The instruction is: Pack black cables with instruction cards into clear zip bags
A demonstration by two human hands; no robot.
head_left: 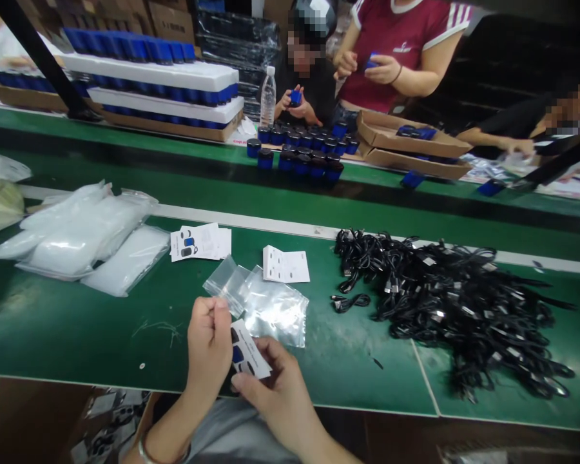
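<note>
The near edge of the green surface (91, 335) runs just below your hands, so your arms reach in over it, and a white strip (251, 221) runs along its far side. To your left, green shows around some thin threads (159, 330) and a tiny white disc (142, 366); to your right, a stretch of green with a small black scrap (377, 363) lies before the big pile of black cables (454, 309). Clear bags (275, 306) lie just past your hands, with a white stack of leaflets (290, 267) behind them, printed sheets (198, 243) to the left and puffy white packs (72, 232) farther left. Your right hand (283, 380) comes in from the low right, its fingers pinching a small printed card (251, 354) near the front edge. Your left hand (207, 345) is beside it, fingers curled in and thumb pressed on them, and you cannot tell if they hold anything
</note>
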